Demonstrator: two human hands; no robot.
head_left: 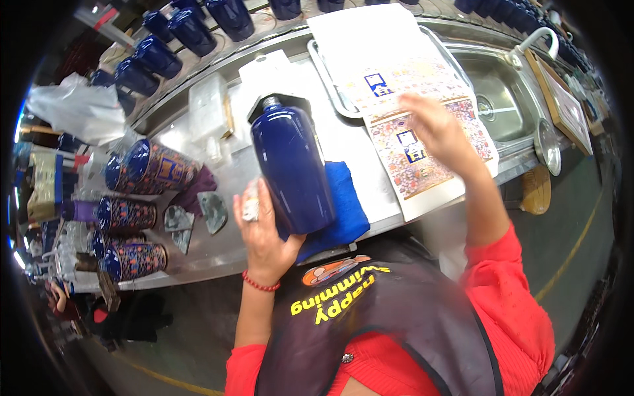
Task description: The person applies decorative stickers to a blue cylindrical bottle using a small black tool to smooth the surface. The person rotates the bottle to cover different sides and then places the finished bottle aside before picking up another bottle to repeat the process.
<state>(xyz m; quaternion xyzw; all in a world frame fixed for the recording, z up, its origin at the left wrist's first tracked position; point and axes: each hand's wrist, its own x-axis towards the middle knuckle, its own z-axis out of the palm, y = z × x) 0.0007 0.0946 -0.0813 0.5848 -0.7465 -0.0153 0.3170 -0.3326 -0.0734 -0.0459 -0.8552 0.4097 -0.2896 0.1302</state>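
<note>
A glossy dark blue bottle [290,165] lies tilted in front of me, its neck pointing away and resting by a dark angular stand. My left hand [264,228] grips it near the base, thumb under the bottom and fingers along the left side; one finger has a white wrap. Off to the right, my right hand [439,132] is over a printed floral sheet [422,181] with blue and white panels, fingers stretched out and a little blurred. Whether the fingertips touch the paper I cannot tell. A blue cloth [347,204] lies beside the bottle's base.
Part of the sheet lies over a metal tray [323,72]. A sink [502,99] with a white faucet [541,39] is at the right. Floral-decorated bottles [129,214] stand at the left near grey-green scrapers [212,211]. Plain blue bottles [191,30] line the back shelf.
</note>
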